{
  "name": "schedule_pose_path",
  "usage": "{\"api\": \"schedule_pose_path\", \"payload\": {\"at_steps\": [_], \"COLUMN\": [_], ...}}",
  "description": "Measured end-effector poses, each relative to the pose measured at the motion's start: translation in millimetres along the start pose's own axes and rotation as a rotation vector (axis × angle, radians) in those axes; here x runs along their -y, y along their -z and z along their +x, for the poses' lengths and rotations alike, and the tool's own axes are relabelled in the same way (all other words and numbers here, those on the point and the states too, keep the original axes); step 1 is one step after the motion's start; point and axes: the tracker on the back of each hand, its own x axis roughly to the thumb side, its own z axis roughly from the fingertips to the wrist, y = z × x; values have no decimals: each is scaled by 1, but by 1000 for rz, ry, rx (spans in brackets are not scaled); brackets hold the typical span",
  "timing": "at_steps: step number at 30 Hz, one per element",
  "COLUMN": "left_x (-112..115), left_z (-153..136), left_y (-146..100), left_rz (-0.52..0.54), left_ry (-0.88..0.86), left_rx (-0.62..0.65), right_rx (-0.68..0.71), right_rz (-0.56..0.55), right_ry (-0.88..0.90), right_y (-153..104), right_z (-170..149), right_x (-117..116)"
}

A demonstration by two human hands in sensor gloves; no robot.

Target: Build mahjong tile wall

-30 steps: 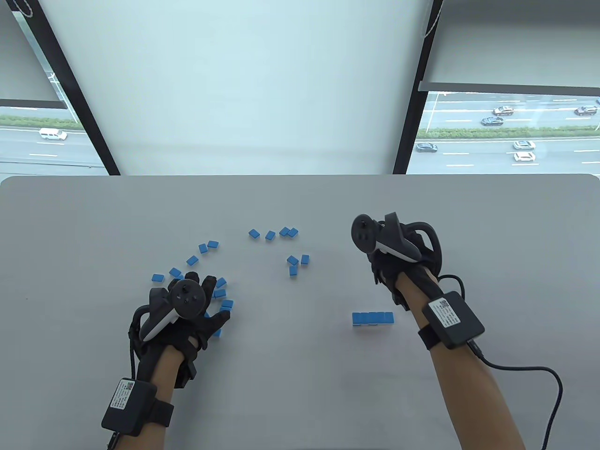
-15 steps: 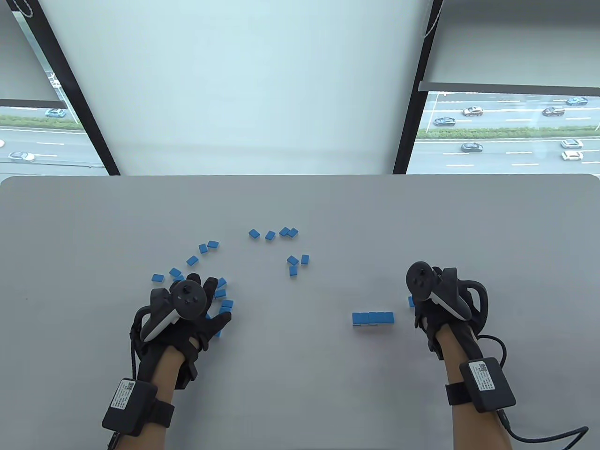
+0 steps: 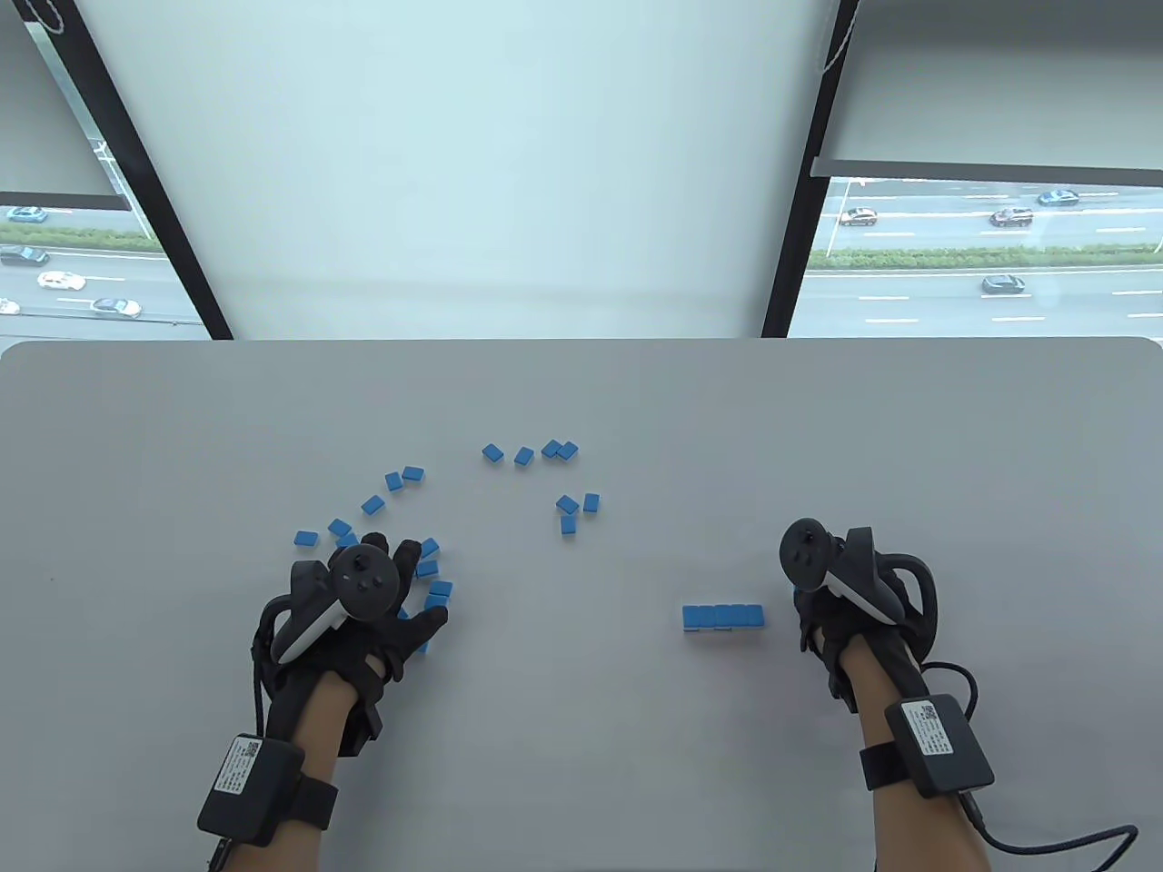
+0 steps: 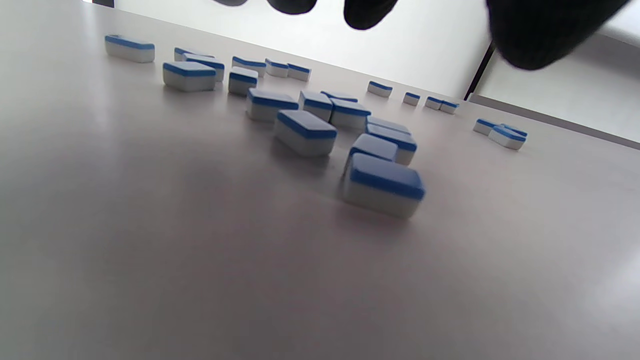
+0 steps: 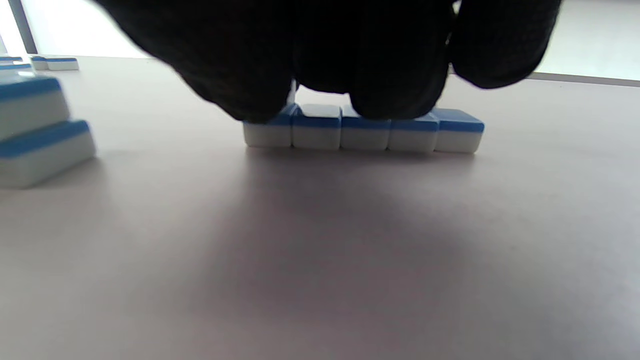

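Observation:
A two-layer wall [image 3: 723, 618] of blue-backed mahjong tiles stands near the front right of the table; the right wrist view shows it as a stepped stack [image 5: 35, 135] at the left edge. Just to its right, my right hand [image 3: 836, 590] covers a single row of several tiles [image 5: 365, 137]. There the fingertips [image 5: 395, 100] press on the row's blue tops, and I see no thumb against its near face. My left hand [image 3: 382, 599] lies spread over a scatter of loose tiles [image 3: 427, 568]. Its fingertips [image 4: 370, 10] hover above them, holding nothing.
More loose tiles lie in small groups mid-table [image 3: 568, 509], further back [image 3: 531, 451] and at the left [image 3: 400, 477]. The grey table [image 3: 581, 772] ends at a far edge below the window. A cable [image 3: 1045, 840] trails from my right wrist.
My right hand came from mid-table back to the near right, then edged left toward the wall's right end. The left hand and the loose tiles stayed put.

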Motion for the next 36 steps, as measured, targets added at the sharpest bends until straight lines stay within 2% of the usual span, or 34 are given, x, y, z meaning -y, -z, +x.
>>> {"api": "schedule_pose_path", "payload": {"at_steps": [6,14,23,27,31,36], "left_x": [-1,-1,-2,-2,-2,-3], "left_z": [0,-1,-1,-1,0,1], "left_y": [0,1,2,2,2,2], "left_rz": [4,15,19,18,18,18], "left_ry": [3,-4,-1,-1,4,9], "left_rx": [3,4,7,8,9,8], "right_rx": [0,56,124,136,160,171], "right_rz": [8,-75,-61,-30,-2,77], "right_ry": [15,21,-29,-34,-83,-112], "right_y": [-1,-5,28,47,65,83], "right_z": [-1,23,94,130,164,197], "right_x": [2,34,77,87,85,66]}}
